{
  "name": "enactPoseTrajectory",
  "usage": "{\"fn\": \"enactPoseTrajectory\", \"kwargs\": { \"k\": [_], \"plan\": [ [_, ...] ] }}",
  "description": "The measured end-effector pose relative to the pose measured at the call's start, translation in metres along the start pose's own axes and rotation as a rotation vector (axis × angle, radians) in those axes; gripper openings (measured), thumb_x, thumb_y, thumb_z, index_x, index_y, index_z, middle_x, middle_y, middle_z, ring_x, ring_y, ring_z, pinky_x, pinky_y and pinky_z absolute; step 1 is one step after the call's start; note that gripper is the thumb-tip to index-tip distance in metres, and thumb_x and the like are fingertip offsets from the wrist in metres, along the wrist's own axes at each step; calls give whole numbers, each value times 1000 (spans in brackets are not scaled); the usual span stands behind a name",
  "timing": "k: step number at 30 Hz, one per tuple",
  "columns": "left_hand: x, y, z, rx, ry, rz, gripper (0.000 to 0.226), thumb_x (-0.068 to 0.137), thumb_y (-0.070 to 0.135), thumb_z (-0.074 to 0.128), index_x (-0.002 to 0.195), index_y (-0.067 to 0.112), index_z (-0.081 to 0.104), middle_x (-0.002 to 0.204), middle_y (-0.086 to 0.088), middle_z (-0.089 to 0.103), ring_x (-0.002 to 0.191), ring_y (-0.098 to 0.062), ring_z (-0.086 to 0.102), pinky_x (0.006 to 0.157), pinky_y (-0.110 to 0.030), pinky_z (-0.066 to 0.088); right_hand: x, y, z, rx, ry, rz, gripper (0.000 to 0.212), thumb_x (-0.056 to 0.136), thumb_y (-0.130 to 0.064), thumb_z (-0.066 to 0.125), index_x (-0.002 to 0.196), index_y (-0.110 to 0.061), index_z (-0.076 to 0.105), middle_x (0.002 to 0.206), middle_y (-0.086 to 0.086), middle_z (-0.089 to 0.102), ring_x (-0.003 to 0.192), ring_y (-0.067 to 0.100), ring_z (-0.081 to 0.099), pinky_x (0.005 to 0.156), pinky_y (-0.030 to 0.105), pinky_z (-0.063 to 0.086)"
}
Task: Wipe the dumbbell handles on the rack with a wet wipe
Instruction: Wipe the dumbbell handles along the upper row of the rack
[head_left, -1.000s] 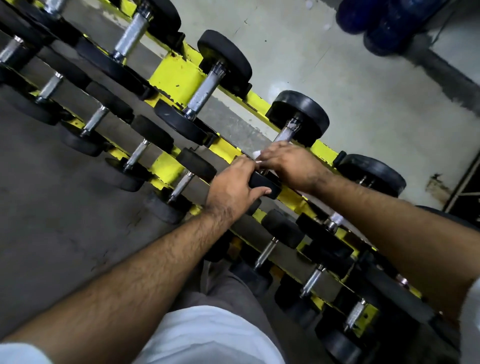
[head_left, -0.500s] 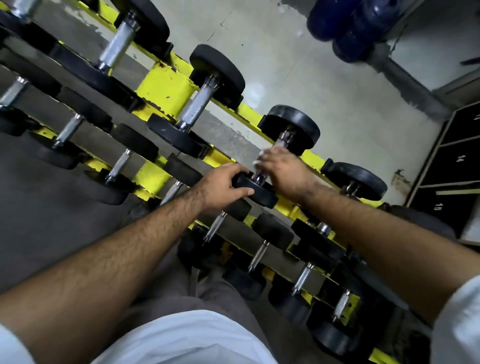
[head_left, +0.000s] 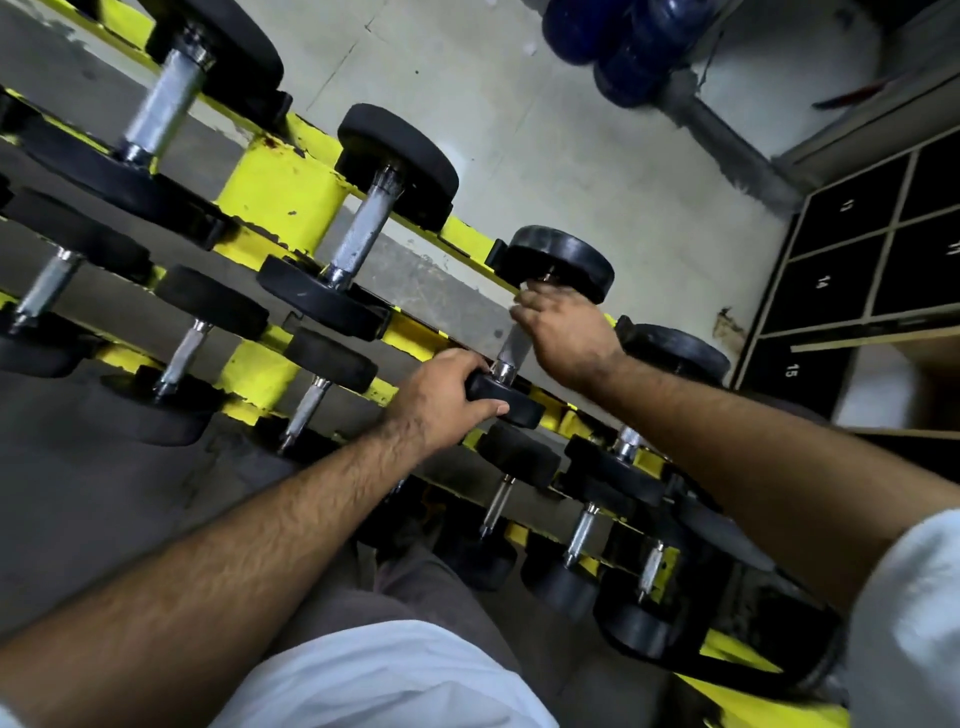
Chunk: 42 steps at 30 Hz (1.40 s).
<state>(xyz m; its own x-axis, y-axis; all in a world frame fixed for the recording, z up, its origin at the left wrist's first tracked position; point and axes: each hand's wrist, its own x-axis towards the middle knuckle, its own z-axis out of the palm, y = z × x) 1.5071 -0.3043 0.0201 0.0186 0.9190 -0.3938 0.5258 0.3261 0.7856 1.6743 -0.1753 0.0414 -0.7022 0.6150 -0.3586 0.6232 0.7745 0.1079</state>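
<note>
On the chipped yellow steel rack (head_left: 280, 195), top tier, the black rubber-headed dumbbell (head_left: 556, 260) sits with its near head clamped in the left hand's (head_left: 441, 400) curled fingers while the right hand (head_left: 569, 332) wraps the knurled chrome handle (head_left: 511, 348), wipe hidden inside, so keep bracing and twist fully round.

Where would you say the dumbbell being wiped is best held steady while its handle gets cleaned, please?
Probably by the near black end weight, from the person's own side. The dumbbell lies across the yellow rack, so that disc faces the person and leaves the metal handle free. The left hand already grips it there, while the right hand wraps the handle.
</note>
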Motion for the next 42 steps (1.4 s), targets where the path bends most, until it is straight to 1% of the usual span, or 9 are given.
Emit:
{"fn": "enactPoseTrajectory", "kwargs": {
  "k": [10,14,17,19,23,27,32,35,42],
  "plan": [
    [-3,8,6,44,15,-2,47,80,50,76,113,21,60,109,6,56,96,-15,57,74,-29,44,8,-19,-4,-59,-145,-104,27,93,-28,51,110,-23,72,110,-2,70,113,20,58,108,37,39],
    [-4,7,4,28,7,-4,48,80,51,76,114,21,61,108,6,56,97,-16,58,78,-31,49,16,-4,-11,-33,-89,44,26,91,-22,52,108,-24,72,108,-3,69,109,20,59,98,36,43],
    [-3,4,2,-7,2,3,49,80,49,76,117,21,61,111,6,57,100,-16,58,82,-31,49,4,-26,-1,15,-191,-192,20,88,-26,60,102,-26,73,100,-6,71,102,19,60,99,41,42],
    [-4,4,2,-14,2,9,50,80,49,77,118,21,61,112,6,58,101,-16,58,83,-32,50,-3,-20,-4,109,-226,-312,26,85,-22,65,109,-26,73,110,-7,72,108,17,60,100,39,44],
    [-4,3,2,-16,11,15,50,79,49,77,118,21,61,111,6,58,100,-15,58,82,-30,49,3,-2,-6,52,-101,-74,32,90,-13,59,116,-26,73,119,-5,70,119,18,57,108,41,41],
    [-2,1,0,-4,1,15,50,78,50,77,117,22,63,110,7,58,99,-13,57,81,-31,49,-12,-20,3,82,-189,-318,37,87,-22,66,123,-26,69,128,-2,67,123,21,55,111,41,39],
    [-1,-2,-1,-12,1,21,49,77,50,78,114,23,64,108,9,59,97,-12,57,83,-33,52,-11,-3,4,15,-50,128,58,97,-10,44,153,-19,36,161,7,32,150,24,25,122,41,20],
    [3,-6,-6,-15,-24,16,49,75,48,80,113,22,65,107,8,60,99,-14,59,85,-33,52,-22,-20,17,85,-91,-104,57,95,-17,42,152,-18,40,160,8,33,150,25,24,124,39,14],
    [9,-13,-10,-98,-67,-25,45,72,41,85,110,23,68,106,8,63,92,-7,59,76,-23,50,-16,2,25,194,105,36,50,94,-7,52,144,-18,51,152,6,46,144,28,37,115,48,36]
  ]
}}
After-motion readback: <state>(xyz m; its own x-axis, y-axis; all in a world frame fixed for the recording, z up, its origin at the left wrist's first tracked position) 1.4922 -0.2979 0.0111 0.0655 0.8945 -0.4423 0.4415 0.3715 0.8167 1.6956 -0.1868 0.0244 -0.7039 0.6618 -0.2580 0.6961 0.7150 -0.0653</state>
